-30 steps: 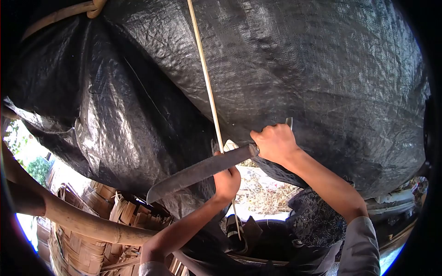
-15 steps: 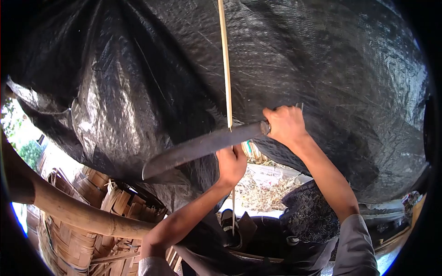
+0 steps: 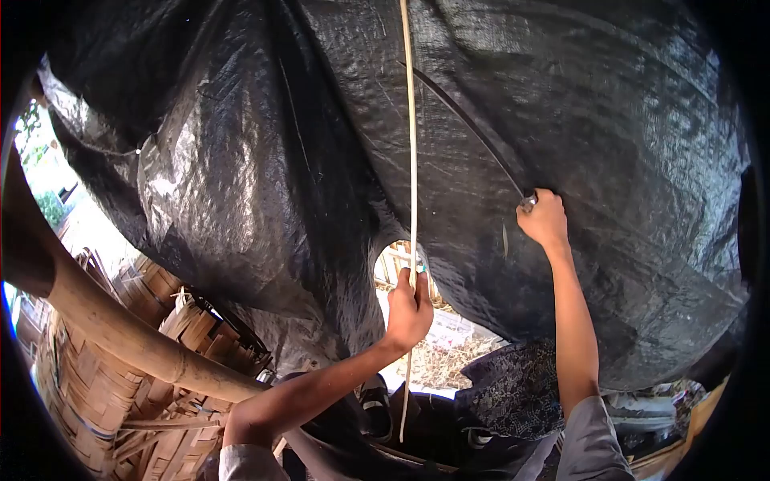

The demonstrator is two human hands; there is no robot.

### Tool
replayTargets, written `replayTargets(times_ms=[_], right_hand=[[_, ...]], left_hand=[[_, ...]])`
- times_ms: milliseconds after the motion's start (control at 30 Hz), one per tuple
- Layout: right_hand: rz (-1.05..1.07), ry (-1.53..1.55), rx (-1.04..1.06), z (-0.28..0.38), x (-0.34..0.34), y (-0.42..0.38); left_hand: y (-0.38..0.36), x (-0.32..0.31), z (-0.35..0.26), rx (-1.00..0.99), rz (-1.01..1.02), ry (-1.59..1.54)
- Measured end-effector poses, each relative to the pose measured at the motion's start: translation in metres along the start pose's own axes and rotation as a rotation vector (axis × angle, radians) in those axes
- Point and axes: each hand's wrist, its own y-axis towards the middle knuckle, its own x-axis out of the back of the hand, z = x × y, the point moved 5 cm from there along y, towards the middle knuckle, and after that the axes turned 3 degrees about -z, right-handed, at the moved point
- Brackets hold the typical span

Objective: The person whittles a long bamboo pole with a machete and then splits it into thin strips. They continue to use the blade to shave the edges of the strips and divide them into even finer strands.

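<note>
A long, thin bamboo strip [image 3: 413, 160] stands nearly upright in the middle of the view, running past the top edge and down below my fist. My left hand [image 3: 410, 317] is closed around its lower part, thumb upward. To the right, my right hand [image 3: 546, 220] grips the handle of a machete [image 3: 482, 138]. The blade points up and left, seen nearly edge-on, and its tip overlaps the strip in this view. A pale sliver [image 3: 504, 240] shows against the dark sheet below and left of my right fist.
A black plastic sheet [image 3: 241, 200] hangs across the front, with straw-strewn ground [image 3: 441, 353] visible through a gap. Woven bamboo baskets [image 3: 80, 385] and a thick bamboo pole [image 3: 132, 337] are at left. Patterned dark cloth [image 3: 513, 385] lies low right; a shoe [image 3: 374, 413] shows below.
The machete has swung from lying across the strip to pointing up and away, my right hand moving right. More strip now extends below my left hand, which sits slightly lower.
</note>
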Motion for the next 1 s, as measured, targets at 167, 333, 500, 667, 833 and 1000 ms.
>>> replayTargets(times_ms=[167, 333, 500, 667, 833, 1000], right_hand=[[-0.005, 0.103, 0.065, -0.002, 0.01, -0.002], [-0.007, 0.252, 0.038, -0.016, 0.025, -0.018], [-0.016, 0.257, 0.071, -0.016, 0.057, -0.045], [-0.048, 0.293, 0.205, -0.008, 0.074, -0.072], [-0.03, 0.308, 0.283, -0.007, 0.078, -0.104], [-0.076, 0.267, 0.363, -0.005, 0.085, -0.142]], left_hand=[[0.025, 0.02, -0.01, -0.105, -0.114, 0.103], [0.069, 0.065, -0.019, -0.159, -0.255, 0.154], [0.091, 0.11, -0.042, -0.341, -0.281, 0.267], [0.08, 0.155, -0.064, -0.249, -0.216, 0.411], [0.012, 0.187, -0.085, 0.004, 0.007, 0.287], [-0.114, 0.176, -0.1, 0.582, 0.136, -0.118]])
